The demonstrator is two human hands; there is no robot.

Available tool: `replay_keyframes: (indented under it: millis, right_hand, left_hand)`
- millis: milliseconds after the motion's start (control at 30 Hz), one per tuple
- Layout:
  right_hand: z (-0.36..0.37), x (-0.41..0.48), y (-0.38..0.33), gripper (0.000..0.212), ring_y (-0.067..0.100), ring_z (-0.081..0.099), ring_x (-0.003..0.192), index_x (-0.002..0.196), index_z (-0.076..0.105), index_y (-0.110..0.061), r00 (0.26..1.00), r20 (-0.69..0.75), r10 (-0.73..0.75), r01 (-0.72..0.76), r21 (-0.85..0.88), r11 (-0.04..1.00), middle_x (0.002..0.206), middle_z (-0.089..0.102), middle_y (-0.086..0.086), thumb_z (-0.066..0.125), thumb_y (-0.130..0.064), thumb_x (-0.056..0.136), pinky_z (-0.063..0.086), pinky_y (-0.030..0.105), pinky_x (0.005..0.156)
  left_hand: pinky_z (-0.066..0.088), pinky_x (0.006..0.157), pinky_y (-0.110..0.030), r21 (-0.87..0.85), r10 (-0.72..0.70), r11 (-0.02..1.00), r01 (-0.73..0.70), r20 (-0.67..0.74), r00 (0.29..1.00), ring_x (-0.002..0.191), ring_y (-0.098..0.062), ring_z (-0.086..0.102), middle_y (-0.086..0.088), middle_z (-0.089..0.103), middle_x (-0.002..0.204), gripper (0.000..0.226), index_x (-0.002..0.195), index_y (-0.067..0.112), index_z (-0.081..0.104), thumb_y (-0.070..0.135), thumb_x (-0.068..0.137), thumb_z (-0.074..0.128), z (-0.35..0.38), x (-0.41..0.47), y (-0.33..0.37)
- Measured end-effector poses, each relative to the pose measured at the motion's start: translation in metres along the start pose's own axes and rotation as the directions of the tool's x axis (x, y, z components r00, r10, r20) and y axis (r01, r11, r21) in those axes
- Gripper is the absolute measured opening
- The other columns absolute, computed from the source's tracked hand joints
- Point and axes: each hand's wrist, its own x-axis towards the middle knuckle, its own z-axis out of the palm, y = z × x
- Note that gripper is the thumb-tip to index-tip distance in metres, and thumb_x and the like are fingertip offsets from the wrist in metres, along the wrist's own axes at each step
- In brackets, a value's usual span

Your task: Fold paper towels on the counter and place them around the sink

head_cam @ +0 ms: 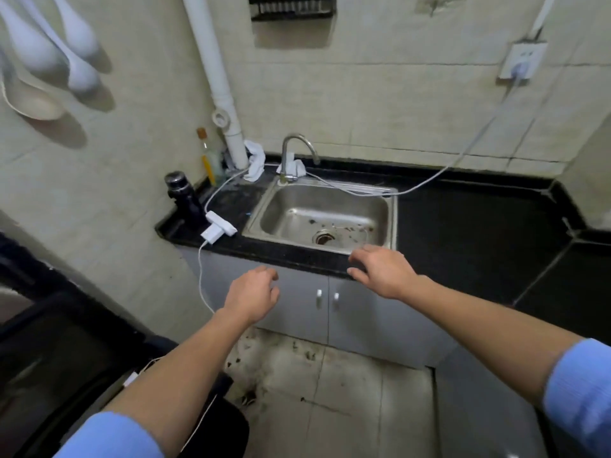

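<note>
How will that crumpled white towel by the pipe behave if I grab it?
The towel is crumpled and drooping, so probably floppy and light. It leans on the pipe, so may slump when pulled. The counter beside it glistens; possibly damp.

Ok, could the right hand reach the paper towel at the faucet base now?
Probably yes. The right hand is empty at the counter edge, and only the open sink lies between it and the paper towel; the cable passes beside it.

Black flask (184, 200) beside white charger (215, 229), corked bottle (207, 158) – white drainpipe (215, 71) behind, ladles (34, 51) on wall
</note>
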Motion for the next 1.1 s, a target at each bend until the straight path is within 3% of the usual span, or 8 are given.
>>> replay_keyframes:
  millis: [300, 433, 767, 933, 1100]
  right_hand:
    - [0.028, 0.160, -0.016, 0.036, 0.026, 0.055, 0.113, 0.123, 0.054, -0.022, 0.989, 0.083, -0.120, 0.120, 0.001, 0.993, 0.124, 0.057, 0.003, 0.047, -0.043, 0.095, 0.044, 0.035, 0.086]
    - [0.034, 0.240, -0.013, 0.037, 0.024, 0.056, 0.113, 0.126, 0.054, -0.024, 0.992, 0.098, -0.078, 0.078, 0.003, 0.997, 0.126, 0.056, 0.000, 0.047, -0.042, 0.094, 0.044, 0.032, 0.084]
    - [0.053, 0.402, -0.016, 0.039, 0.024, 0.057, 0.110, 0.128, 0.052, -0.026, 0.984, 0.174, -0.024, 0.022, 0.012, 1.000, 0.126, 0.055, 0.001, 0.047, -0.043, 0.094, 0.048, 0.036, 0.084]
    - [0.078, 0.500, -0.015, 0.033, 0.029, 0.059, 0.108, 0.119, 0.056, -0.022, 0.973, 0.216, -0.081, 0.069, 0.063, 0.996, 0.118, 0.058, 0.005, 0.051, -0.038, 0.091, 0.049, 0.037, 0.084]
    - [0.109, 0.614, -0.020, 0.027, 0.033, 0.060, 0.098, 0.108, 0.058, -0.015, 0.968, 0.248, -0.040, -0.001, 0.164, 0.986, 0.108, 0.061, 0.012, 0.052, -0.034, 0.090, 0.047, 0.037, 0.077]
  left_hand:
    - [0.049, 0.077, -0.040, -0.010, -0.127, 0.992, 0.126, -0.015, 0.992, 0.098, -0.029, 0.059, -0.005, 0.060, 0.105, 0.022, 0.107, 0.018, 0.059, 0.028, 0.089, 0.051, -0.014, 0.110, -0.089]
    - [0.049, 0.076, -0.039, -0.028, -0.120, 0.993, 0.119, -0.055, 0.991, 0.097, -0.028, 0.059, -0.003, 0.061, 0.103, 0.020, 0.103, 0.017, 0.060, 0.029, 0.089, 0.052, -0.027, 0.178, -0.126]
    - [0.049, 0.074, -0.039, -0.066, -0.067, 0.995, 0.069, 0.031, 0.997, 0.089, -0.025, 0.058, -0.001, 0.057, 0.099, 0.016, 0.104, 0.019, 0.057, 0.028, 0.093, 0.049, -0.044, 0.310, -0.192]
    - [0.043, 0.069, -0.035, -0.086, -0.102, 0.991, 0.106, 0.054, 0.993, 0.090, -0.025, 0.057, -0.002, 0.057, 0.100, 0.017, 0.105, 0.018, 0.057, 0.028, 0.094, 0.048, -0.029, 0.360, -0.215]
    - [0.045, 0.069, -0.034, -0.098, -0.195, 0.974, 0.203, 0.088, 0.977, 0.090, -0.026, 0.060, -0.003, 0.057, 0.104, 0.019, 0.108, 0.018, 0.058, 0.028, 0.094, 0.049, -0.020, 0.405, -0.244]
